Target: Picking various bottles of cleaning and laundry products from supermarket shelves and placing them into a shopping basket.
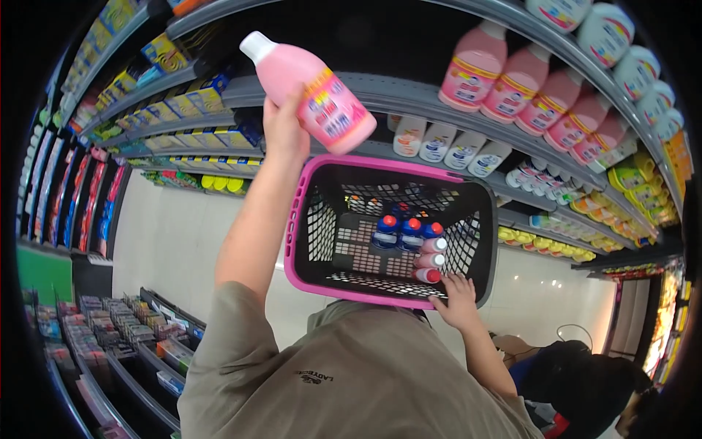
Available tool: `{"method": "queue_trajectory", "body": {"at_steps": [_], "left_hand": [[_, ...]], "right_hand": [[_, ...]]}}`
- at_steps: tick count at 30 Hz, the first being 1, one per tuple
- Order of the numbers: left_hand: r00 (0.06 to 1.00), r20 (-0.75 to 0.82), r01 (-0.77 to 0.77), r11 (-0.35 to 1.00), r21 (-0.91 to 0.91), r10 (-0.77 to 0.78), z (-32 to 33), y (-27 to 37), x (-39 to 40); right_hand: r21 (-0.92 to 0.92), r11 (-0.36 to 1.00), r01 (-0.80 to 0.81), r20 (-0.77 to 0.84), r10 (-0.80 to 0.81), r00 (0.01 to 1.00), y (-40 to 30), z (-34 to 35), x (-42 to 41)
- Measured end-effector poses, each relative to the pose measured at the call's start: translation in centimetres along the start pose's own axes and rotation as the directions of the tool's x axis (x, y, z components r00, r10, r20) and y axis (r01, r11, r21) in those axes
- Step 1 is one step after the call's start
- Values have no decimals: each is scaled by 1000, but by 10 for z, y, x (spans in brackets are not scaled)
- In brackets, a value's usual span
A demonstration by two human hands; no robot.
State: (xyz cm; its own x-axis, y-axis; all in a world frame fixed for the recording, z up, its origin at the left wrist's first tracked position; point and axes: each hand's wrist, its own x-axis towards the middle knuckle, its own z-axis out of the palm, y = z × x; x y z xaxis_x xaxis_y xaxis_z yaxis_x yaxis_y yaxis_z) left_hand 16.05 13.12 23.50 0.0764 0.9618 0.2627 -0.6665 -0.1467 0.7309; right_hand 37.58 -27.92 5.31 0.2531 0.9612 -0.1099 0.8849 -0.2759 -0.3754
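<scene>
My left hand [288,129] is raised over the far left of the basket, its fingers wrapped around a large pink plastic bottle [315,90]. The bottle is tilted, its white cap to the upper left, and its printed label faces up. Below me is a black mesh shopping basket [389,304] with a pink rim. My right hand [460,302] lies over the basket's near right rim, fingers spread and extended inward. Inside stand several dark blue bottles [386,233] with red caps. Beside them are two pink bottles [430,260] with white caps and a red-capped bottle [426,275].
Ahead, a grey store shelf [384,101] carries a row of pink bottles [515,82], with white bottles [439,142] underneath. Boxed goods [181,104] fill the left shelves. Display racks [120,340] stand at lower left. Another person [581,378] is close by at lower right.
</scene>
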Motion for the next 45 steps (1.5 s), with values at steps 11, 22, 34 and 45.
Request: {"method": "queue_trajectory", "body": {"at_steps": [11, 22, 34, 45], "left_hand": [[992, -115, -19, 973, 229, 46, 83, -67, 108], [917, 369, -26, 902, 431, -150, 113, -95, 113], [799, 408, 237, 855, 461, -442, 99, -96, 128], [719, 479, 315, 850, 422, -504, 110, -92, 128]], "right_hand": [[41, 997, 59, -15, -59, 998, 10, 16, -10], [119, 959, 257, -97, -247, 964, 27, 12, -9], [278, 912, 303, -41, -304, 952, 36, 8, -7], [383, 922, 57, 61, -87, 994, 29, 4, 48]]}}
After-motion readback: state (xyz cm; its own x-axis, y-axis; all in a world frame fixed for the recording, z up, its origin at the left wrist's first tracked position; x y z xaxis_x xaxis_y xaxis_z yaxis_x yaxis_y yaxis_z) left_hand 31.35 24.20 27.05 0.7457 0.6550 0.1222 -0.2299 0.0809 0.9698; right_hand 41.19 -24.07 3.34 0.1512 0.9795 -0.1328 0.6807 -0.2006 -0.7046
